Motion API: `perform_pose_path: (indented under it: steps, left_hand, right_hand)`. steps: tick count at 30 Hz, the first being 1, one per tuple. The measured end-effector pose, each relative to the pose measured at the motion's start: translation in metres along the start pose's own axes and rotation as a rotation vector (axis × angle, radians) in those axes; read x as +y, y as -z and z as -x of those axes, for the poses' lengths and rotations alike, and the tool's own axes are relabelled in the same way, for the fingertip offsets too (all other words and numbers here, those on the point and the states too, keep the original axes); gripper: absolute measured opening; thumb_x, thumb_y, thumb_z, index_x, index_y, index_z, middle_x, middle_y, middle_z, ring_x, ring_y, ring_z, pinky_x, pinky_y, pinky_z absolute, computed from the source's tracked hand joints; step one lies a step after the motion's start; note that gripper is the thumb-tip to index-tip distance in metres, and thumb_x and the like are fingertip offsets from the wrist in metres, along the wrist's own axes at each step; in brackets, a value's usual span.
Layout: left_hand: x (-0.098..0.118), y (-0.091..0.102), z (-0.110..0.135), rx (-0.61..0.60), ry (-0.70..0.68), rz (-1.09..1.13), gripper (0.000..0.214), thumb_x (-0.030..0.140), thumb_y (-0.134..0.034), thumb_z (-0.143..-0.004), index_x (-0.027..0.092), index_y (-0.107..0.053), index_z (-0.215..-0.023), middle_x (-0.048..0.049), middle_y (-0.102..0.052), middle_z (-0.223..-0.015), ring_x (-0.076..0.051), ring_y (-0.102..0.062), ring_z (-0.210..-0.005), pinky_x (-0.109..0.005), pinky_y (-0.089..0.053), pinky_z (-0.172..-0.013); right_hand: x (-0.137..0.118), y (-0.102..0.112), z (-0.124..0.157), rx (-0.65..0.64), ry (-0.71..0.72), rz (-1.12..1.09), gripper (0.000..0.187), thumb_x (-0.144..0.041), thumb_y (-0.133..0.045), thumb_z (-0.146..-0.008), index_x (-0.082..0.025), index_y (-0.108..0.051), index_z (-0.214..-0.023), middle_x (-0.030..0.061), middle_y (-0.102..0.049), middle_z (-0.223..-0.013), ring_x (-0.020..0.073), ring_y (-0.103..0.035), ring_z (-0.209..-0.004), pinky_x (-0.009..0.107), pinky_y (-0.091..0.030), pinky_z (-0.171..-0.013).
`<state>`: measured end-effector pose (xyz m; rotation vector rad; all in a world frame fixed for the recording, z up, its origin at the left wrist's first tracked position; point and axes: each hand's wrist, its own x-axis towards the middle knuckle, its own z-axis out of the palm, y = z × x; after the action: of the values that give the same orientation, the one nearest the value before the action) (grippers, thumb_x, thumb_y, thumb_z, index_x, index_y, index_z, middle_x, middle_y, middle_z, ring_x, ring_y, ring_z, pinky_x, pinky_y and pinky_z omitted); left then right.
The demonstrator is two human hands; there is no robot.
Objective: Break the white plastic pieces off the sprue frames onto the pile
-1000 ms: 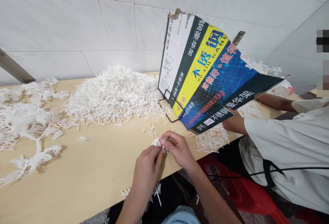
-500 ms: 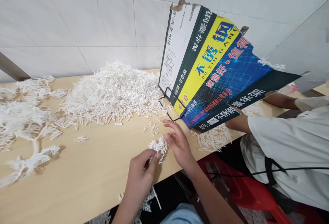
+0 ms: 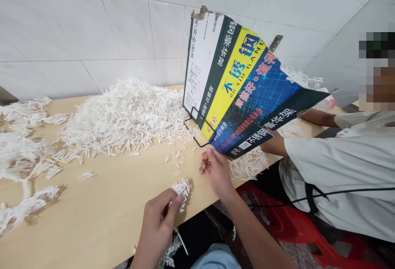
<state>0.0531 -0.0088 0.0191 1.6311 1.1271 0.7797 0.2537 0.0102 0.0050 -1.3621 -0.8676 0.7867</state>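
Note:
My left hand [image 3: 159, 217] is closed on a small white plastic cluster of pins [image 3: 181, 189] near the front edge of the wooden table [image 3: 101, 203]. My right hand [image 3: 216, 170] hovers a little to the right, fingers curled, apart from the cluster; whether anything sits in its fingers is hidden. A large heap of loose white plastic pins [image 3: 129, 114] lies at the back of the table. A few stray pins [image 3: 175, 158] are scattered between the heap and my hands.
A printed cardboard sheet [image 3: 237, 88] leans on a wire stand [image 3: 197, 131] as a divider. A person in a white shirt [image 3: 339, 170] works beyond it on the right. White plastic sprue frames [image 3: 21, 154] lie at the left. A red stool [image 3: 286, 223] stands below.
My hands were together on the white cluster; now they are apart. The right hand has let go and moved right and away, while the left keeps the cluster.

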Motion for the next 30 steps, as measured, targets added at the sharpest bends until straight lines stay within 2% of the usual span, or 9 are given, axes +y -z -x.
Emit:
perform_pose_path:
  steps: [3, 5, 7, 12, 15, 19, 21, 26, 30]
  left_hand:
    - [-0.002, 0.002, -0.001, 0.049, 0.075, 0.034, 0.049, 0.059, -0.053, -0.099, 0.019, -0.058, -0.071, 0.0023, -0.048, -0.065, -0.014, -0.045, -0.062, -0.024, -0.035, -0.059]
    - [-0.001, 0.001, -0.005, 0.038, 0.086, 0.029, 0.049, 0.06, -0.052, -0.099, 0.018, -0.059, -0.073, 0.0022, -0.049, -0.065, -0.015, -0.046, -0.063, -0.024, -0.036, -0.06]
    - [0.002, -0.002, -0.008, 0.01, 0.063, -0.007, 0.049, 0.059, -0.051, -0.099, 0.018, -0.06, -0.073, 0.0022, -0.05, -0.064, -0.014, -0.046, -0.061, -0.024, -0.035, -0.059]
    - [0.004, -0.007, -0.012, -0.029, -0.038, -0.095, 0.046, 0.053, -0.05, -0.1, 0.019, -0.059, -0.071, 0.0011, -0.056, -0.064, -0.015, -0.048, -0.06, -0.025, -0.036, -0.059]
    - [0.003, -0.006, -0.011, -0.043, -0.066, -0.136, 0.044, 0.048, -0.049, -0.102, 0.019, -0.056, -0.068, 0.0012, -0.055, -0.062, -0.014, -0.048, -0.058, -0.025, -0.034, -0.058]
    - [-0.001, -0.003, 0.001, -0.104, -0.166, -0.203, 0.047, 0.044, -0.052, -0.1, 0.019, -0.051, -0.06, -0.0005, -0.054, -0.06, -0.015, -0.052, -0.059, -0.026, -0.036, -0.06]
    - [-0.003, -0.001, 0.006, -0.087, -0.159, -0.182, 0.045, 0.045, -0.051, -0.101, 0.019, -0.056, -0.064, -0.0015, -0.057, -0.064, -0.016, -0.053, -0.062, -0.025, -0.038, -0.061]
    - [-0.002, 0.0, -0.004, 0.009, 0.035, -0.151, 0.048, 0.055, -0.05, -0.1, 0.018, -0.061, -0.071, 0.001, -0.052, -0.063, -0.014, -0.047, -0.06, -0.024, -0.035, -0.058]
    - [-0.003, -0.006, -0.018, 0.017, 0.011, -0.245, 0.045, 0.051, -0.051, -0.099, 0.019, -0.058, -0.069, 0.0029, -0.047, -0.058, -0.013, -0.042, -0.056, -0.024, -0.03, -0.057]
  right_hand:
    - [-0.008, -0.002, 0.003, -0.179, 0.158, 0.22, 0.03, -0.046, -0.057, -0.102, -0.023, -0.071, -0.114, 0.0101, -0.072, -0.111, 0.0224, -0.068, -0.094, 0.033, -0.055, -0.077]
    - [-0.017, -0.002, 0.006, -0.288, 0.283, 0.271, 0.033, -0.04, -0.052, -0.106, -0.027, -0.068, -0.132, 0.0103, -0.064, -0.14, 0.0257, -0.06, -0.128, 0.039, -0.051, -0.102]
    - [-0.025, -0.002, 0.009, -0.394, 0.356, 0.254, 0.034, -0.039, -0.046, -0.109, -0.029, -0.071, -0.13, 0.0087, -0.065, -0.143, 0.0259, -0.055, -0.136, 0.044, -0.043, -0.113]
    - [-0.026, -0.005, 0.01, -0.584, 0.375, 0.361, 0.019, -0.039, -0.068, -0.098, -0.025, -0.079, -0.091, 0.0056, -0.079, -0.092, 0.0238, -0.069, -0.094, 0.039, -0.048, -0.093]
    - [-0.015, -0.007, 0.007, -0.426, 0.257, 0.375, 0.036, -0.037, -0.062, -0.099, -0.021, -0.068, -0.067, 0.0028, -0.069, -0.068, 0.0181, -0.061, -0.068, 0.032, -0.045, -0.073]
    - [-0.007, -0.007, -0.001, -0.143, 0.094, 0.176, 0.048, -0.047, -0.049, -0.103, -0.02, -0.059, -0.065, 0.0021, -0.061, -0.063, 0.0159, -0.053, -0.059, 0.029, -0.044, -0.061]
    - [-0.012, -0.005, -0.003, -0.219, 0.102, 0.18, 0.046, -0.047, -0.049, -0.104, -0.019, -0.064, -0.07, 0.0029, -0.065, -0.068, 0.0169, -0.058, -0.065, 0.029, -0.047, -0.066]
    - [-0.033, -0.002, 0.005, -0.621, 0.314, 0.201, 0.023, -0.04, -0.064, -0.099, -0.023, -0.077, -0.106, 0.0082, -0.077, -0.111, 0.0241, -0.068, -0.106, 0.034, -0.05, -0.089]
    - [-0.026, -0.006, 0.01, -0.549, 0.237, 0.298, 0.014, -0.025, -0.068, -0.092, -0.021, -0.076, -0.082, 0.0035, -0.076, -0.081, 0.0189, -0.066, -0.077, 0.03, -0.048, -0.072]
